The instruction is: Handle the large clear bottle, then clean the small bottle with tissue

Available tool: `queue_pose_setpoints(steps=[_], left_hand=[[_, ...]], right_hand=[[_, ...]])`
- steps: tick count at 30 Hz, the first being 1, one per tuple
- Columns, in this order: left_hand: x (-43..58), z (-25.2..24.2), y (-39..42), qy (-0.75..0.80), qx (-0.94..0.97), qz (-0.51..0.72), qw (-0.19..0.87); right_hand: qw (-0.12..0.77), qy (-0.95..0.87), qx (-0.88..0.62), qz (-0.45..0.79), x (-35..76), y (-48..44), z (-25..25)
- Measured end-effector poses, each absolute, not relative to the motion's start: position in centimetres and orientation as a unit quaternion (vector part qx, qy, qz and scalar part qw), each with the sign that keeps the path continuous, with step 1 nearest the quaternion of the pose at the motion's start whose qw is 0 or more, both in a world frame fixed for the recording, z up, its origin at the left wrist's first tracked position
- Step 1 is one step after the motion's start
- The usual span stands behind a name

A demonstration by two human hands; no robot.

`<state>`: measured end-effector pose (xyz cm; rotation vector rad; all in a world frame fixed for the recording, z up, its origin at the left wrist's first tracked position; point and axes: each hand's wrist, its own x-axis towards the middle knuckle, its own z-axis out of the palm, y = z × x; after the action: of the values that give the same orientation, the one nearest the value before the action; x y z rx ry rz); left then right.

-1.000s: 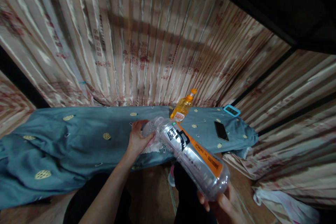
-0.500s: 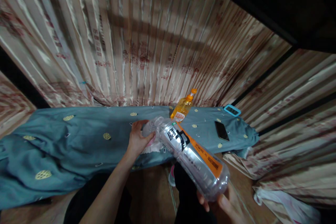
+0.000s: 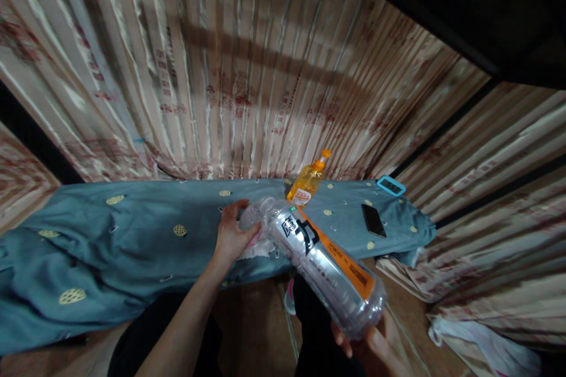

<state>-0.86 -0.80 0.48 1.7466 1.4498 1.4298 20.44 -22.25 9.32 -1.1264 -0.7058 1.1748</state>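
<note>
A large clear plastic drink bottle [image 3: 325,268] with a silver and orange label is tilted across the front, its neck down and to the left. My right hand [image 3: 371,341] is closed around its base. My left hand [image 3: 234,230] is closed on a smaller clear plastic container [image 3: 251,215], thumb toward me. The bottle's mouth meets or overlaps that container; whether they touch I cannot tell. Beneath them lies a white crumpled tissue or wrapper [image 3: 259,247] with some pink. Just behind stands a yellow dish-soap bottle [image 3: 305,182] with an orange cap.
A green-blue cloth with yellow patterns [image 3: 145,235] covers the long surface. On its right lie a dark phone [image 3: 374,220] and a blue-framed digital clock [image 3: 391,185]. Pleated curtains [image 3: 247,70] hang behind and to the right. A white bag or cloth [image 3: 481,341] is at lower right.
</note>
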Motion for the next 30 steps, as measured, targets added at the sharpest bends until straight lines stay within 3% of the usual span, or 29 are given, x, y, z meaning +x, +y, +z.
queue_pose_setpoints(steps=[30], left_hand=[[-1.1,0.19,-0.66,0.512,0.642,0.526,0.223]], right_hand=[[0.645,-0.305,-0.478,0.513,20.12,-21.92,8.78]])
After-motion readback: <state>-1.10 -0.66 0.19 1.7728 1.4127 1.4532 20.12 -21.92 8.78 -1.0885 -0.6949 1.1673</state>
